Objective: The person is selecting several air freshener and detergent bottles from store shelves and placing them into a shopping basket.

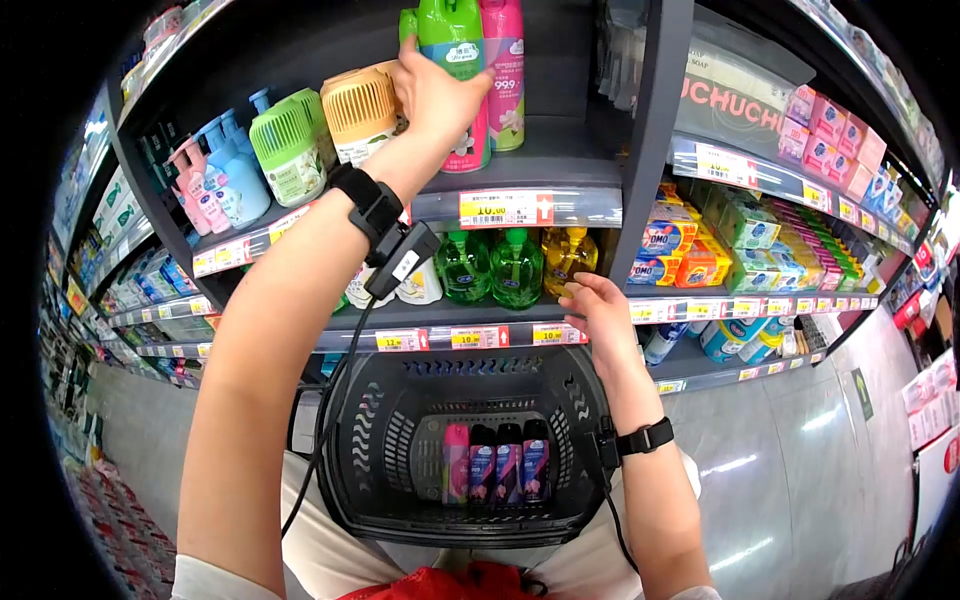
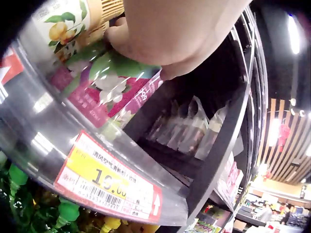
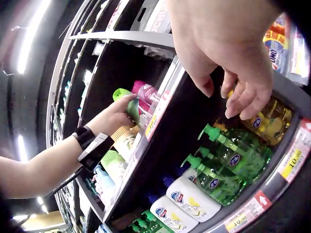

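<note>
Where the left hand (image 1: pixel 435 95) reaches: top shelf (image 1: pixel 560 160), fingers curled round the green-topped can (image 1: pixel 450 40), which appears to stand at the shelf front, touching a pink can (image 1: pixel 505 70) on its right.
Right hand (image 1: pixel 605 315): fingers loosely bent, holding nothing, just beside the yellow bottle (image 1: pixel 568 255) on the shelf below; contact cannot be told.
Risk 1: the pink can may tip off the edge, dragged by its neighbour if that comes away at a slant.
Risk 2: a 1-handed grip at full reach may slip and drop the can.
Basket (image 1: pixel 355 440): 4 cans upright in 1 row, 1 pink basket can (image 1: pixel 456 462) and 3 dark cans (image 1: pixel 508 460).
Lower shelf stock: 2 green pump bottles (image 1: pixel 495 265) beside the yellow bottle.
</note>
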`<state>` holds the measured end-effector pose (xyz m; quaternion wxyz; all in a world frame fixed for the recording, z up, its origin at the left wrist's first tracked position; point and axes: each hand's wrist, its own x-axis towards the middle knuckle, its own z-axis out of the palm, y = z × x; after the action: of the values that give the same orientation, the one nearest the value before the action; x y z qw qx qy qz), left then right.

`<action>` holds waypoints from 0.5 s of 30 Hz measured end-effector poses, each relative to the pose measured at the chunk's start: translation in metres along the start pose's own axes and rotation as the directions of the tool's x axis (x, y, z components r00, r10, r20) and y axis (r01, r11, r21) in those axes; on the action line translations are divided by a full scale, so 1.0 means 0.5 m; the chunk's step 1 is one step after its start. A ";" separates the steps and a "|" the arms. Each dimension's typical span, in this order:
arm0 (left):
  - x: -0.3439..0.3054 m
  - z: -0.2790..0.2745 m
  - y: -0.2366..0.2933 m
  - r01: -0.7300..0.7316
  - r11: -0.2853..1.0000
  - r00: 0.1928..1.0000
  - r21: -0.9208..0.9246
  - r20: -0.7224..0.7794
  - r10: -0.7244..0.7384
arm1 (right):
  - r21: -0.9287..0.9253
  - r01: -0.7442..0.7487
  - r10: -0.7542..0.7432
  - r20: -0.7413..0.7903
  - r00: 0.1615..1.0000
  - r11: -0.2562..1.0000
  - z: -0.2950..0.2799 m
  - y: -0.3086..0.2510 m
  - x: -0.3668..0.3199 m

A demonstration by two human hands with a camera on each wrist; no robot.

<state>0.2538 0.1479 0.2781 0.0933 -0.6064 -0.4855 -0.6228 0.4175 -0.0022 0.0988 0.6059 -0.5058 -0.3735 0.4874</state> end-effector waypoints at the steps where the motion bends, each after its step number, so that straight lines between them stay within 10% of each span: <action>1: -0.005 0.003 -0.004 0.040 0.999 0.999 0.021 0.018 -0.041 | 0.004 -0.001 0.001 0.007 1.000 1.000 0.001 0.002 0.001; 9: 0.011 -0.011 -0.028 0.231 0.972 0.912 -0.048 0.359 -0.199 | 0.013 0.002 -0.003 0.016 1.000 1.000 0.006 0.003 -0.002; 12: -0.029 -0.036 -0.001 0.139 0.990 0.978 -0.017 0.158 -0.135 | 0.034 0.014 -0.014 0.003 1.000 0.999 0.005 0.007 0.000; 15: -0.064 -0.055 -0.009 -0.267 0.942 0.964 -0.205 -0.046 0.263 | 0.018 0.050 -0.050 -0.012 0.999 0.999 0.007 0.007 -0.001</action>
<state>0.2402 0.1153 0.2544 0.1164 -0.6668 -0.3305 -0.6578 0.4134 -0.0020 0.0963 0.6247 -0.4935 -0.3780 0.4726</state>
